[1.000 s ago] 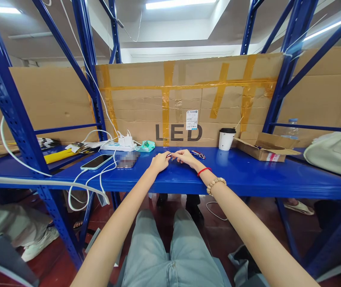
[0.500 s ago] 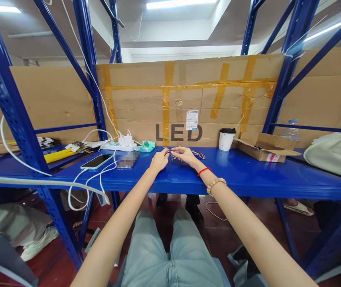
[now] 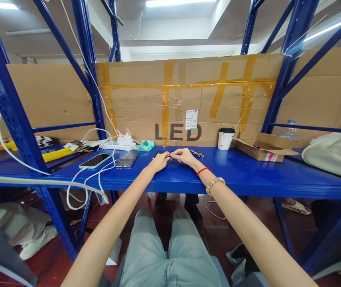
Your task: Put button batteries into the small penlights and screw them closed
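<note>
My left hand and my right hand meet above the blue shelf top, with their fingertips nearly touching. Between them they pinch a small, dark reddish cord-like piece, too small for me to name its kind. Fingers cover most of it. Just behind my right hand lies a little bundle of red and dark blue cords with shiny metal bits. A red string and a bead bracelet circle my right wrist.
A lidded paper cup and an open cardboard box stand to the right. Leftward are a phone, white cables, a power strip and a green packet. Blue rack posts flank the place, and taped cardboard closes the back.
My left hand has turned slightly and lowered, and the fingertips of both hands have come closer together around the small piece. The view has shifted a little.
</note>
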`<move>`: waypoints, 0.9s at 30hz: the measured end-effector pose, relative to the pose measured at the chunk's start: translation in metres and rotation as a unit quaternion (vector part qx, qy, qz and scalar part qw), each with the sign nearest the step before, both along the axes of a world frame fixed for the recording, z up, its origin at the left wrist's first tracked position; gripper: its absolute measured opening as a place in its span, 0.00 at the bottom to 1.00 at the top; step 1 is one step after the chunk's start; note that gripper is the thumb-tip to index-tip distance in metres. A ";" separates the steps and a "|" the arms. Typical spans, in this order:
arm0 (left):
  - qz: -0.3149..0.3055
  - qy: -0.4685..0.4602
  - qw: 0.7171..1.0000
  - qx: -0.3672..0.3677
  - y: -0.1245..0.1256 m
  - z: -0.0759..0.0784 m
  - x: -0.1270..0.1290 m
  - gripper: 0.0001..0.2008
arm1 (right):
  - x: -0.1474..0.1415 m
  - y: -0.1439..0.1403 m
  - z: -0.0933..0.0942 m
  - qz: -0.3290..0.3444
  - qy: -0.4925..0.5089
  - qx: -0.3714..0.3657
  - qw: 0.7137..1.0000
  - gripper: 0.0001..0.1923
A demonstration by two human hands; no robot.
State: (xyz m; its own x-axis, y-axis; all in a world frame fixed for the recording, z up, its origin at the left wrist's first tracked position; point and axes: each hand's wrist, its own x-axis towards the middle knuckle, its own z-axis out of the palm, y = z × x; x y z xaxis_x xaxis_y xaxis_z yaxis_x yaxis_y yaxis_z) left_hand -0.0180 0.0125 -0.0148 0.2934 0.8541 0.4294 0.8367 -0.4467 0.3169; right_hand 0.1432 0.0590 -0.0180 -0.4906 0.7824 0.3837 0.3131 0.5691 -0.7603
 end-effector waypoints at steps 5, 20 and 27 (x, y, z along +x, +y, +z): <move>0.019 0.051 0.999 0.002 -0.005 0.002 -0.002 0.12 | -0.002 -0.006 0.001 -0.005 -0.028 -0.007 1.000 0.12; 0.044 0.119 0.992 0.025 -0.013 0.006 0.000 0.13 | 0.000 -0.004 0.003 0.004 -0.053 -0.065 0.997 0.13; 0.042 0.129 0.990 0.030 -0.016 0.007 0.002 0.13 | 0.000 -0.005 0.004 -0.008 -0.055 -0.085 0.995 0.13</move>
State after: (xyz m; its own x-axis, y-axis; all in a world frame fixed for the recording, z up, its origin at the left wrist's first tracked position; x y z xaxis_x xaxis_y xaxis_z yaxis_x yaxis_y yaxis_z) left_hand -0.0155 -0.0031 -0.0079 0.3279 0.8556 0.4004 0.9216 -0.3829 0.0634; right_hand 0.1435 0.0536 -0.0141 -0.5095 0.8395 0.1889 0.4078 0.4289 -0.8061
